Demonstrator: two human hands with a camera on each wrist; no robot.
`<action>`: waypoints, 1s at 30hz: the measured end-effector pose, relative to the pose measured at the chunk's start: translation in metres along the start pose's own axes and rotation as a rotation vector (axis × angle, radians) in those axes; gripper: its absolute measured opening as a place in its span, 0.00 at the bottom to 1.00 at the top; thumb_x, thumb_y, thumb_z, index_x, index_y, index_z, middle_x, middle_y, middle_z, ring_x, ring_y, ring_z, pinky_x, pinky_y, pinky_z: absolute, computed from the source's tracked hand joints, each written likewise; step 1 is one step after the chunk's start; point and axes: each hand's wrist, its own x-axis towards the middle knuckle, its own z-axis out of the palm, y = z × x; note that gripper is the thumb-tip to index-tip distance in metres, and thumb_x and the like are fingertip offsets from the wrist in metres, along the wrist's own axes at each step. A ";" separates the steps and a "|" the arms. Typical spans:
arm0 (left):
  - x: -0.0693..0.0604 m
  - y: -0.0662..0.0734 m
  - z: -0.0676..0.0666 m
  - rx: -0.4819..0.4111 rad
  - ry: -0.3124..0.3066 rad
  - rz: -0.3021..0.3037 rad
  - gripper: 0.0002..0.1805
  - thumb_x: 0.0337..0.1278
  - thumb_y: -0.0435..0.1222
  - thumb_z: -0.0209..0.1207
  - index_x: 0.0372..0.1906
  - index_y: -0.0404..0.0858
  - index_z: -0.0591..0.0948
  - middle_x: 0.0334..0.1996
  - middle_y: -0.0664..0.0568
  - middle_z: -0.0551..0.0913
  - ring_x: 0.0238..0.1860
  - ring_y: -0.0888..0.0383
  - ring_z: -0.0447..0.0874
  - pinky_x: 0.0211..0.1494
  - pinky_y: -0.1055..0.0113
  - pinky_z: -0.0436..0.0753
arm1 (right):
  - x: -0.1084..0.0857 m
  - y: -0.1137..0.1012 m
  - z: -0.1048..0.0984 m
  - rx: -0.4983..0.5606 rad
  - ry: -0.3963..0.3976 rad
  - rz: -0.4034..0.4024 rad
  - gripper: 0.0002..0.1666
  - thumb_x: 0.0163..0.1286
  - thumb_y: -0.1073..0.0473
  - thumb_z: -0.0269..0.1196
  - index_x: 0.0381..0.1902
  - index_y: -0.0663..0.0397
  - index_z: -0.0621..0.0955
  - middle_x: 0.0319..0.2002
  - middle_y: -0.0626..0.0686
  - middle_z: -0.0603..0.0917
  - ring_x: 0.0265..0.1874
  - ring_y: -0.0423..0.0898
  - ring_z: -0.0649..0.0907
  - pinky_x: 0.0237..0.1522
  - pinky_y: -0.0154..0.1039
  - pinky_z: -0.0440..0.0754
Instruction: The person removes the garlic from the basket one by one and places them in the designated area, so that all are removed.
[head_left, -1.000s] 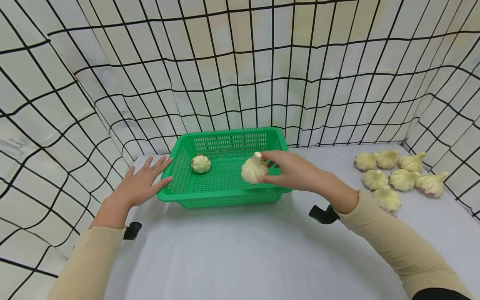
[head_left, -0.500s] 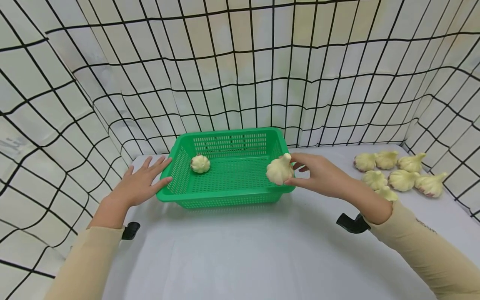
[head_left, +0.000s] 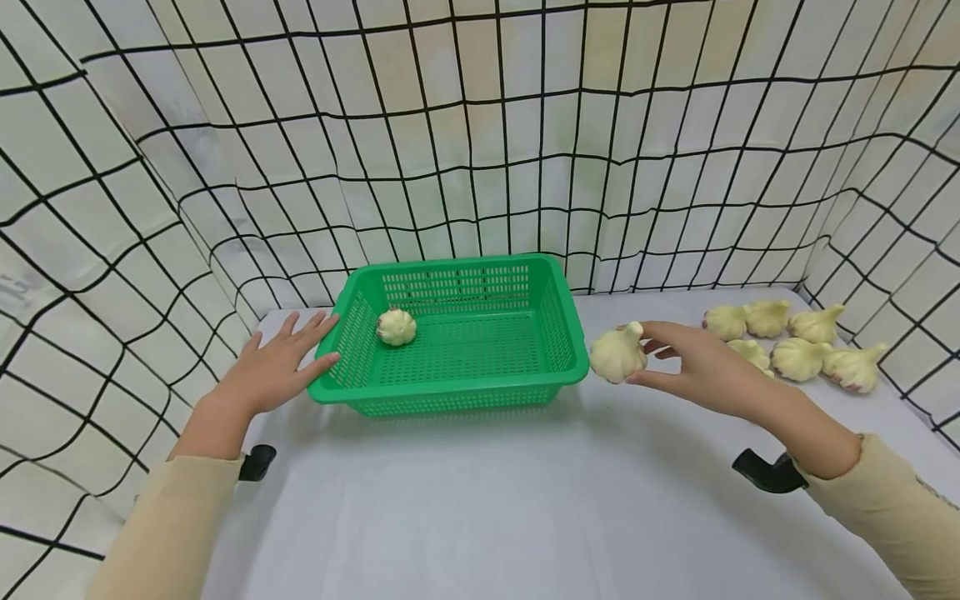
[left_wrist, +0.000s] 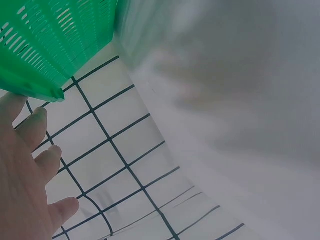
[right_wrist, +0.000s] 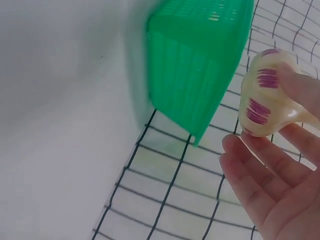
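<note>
My right hand pinches a pale garlic bulb between thumb and fingers, just off the right end of the green basket. In the right wrist view, purple streaks mark the underside of that garlic bulb, and it is held above the table. My left hand has its fingers spread, their tips touching the basket's left rim; the left wrist view shows the fingers at the rim's underside. Inside the basket, near its left wall, lies another garlic bulb.
Several garlic bulbs lie grouped on the white table at the right, partly behind my right hand. A black wire grid over white sheeting encloses the back and both sides.
My right hand has carried the garlic bulb from over the basket rightward, past its right rim. The left hand stays at the left rim, and the other bulb stays in the basket.
</note>
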 end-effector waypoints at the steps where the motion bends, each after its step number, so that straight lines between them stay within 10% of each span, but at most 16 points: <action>1: 0.000 0.000 0.000 -0.001 0.000 0.001 0.43 0.77 0.63 0.42 0.84 0.47 0.48 0.82 0.40 0.48 0.80 0.33 0.36 0.72 0.25 0.34 | -0.003 0.002 -0.002 -0.009 -0.002 0.017 0.30 0.67 0.51 0.73 0.64 0.52 0.79 0.54 0.47 0.85 0.52 0.51 0.85 0.55 0.53 0.83; 23: 0.001 0.000 0.000 0.000 0.001 0.006 0.42 0.77 0.63 0.41 0.84 0.46 0.48 0.82 0.41 0.48 0.80 0.33 0.36 0.72 0.25 0.34 | -0.056 0.052 -0.049 -0.144 0.102 0.099 0.22 0.64 0.57 0.75 0.54 0.50 0.82 0.47 0.49 0.85 0.50 0.59 0.85 0.47 0.51 0.84; 30: 0.000 0.000 0.000 0.000 -0.001 0.003 0.43 0.77 0.63 0.41 0.84 0.46 0.49 0.82 0.41 0.48 0.80 0.33 0.37 0.72 0.25 0.34 | -0.075 0.071 -0.056 -0.151 0.128 0.145 0.16 0.60 0.57 0.78 0.42 0.44 0.82 0.46 0.52 0.84 0.46 0.42 0.85 0.48 0.27 0.81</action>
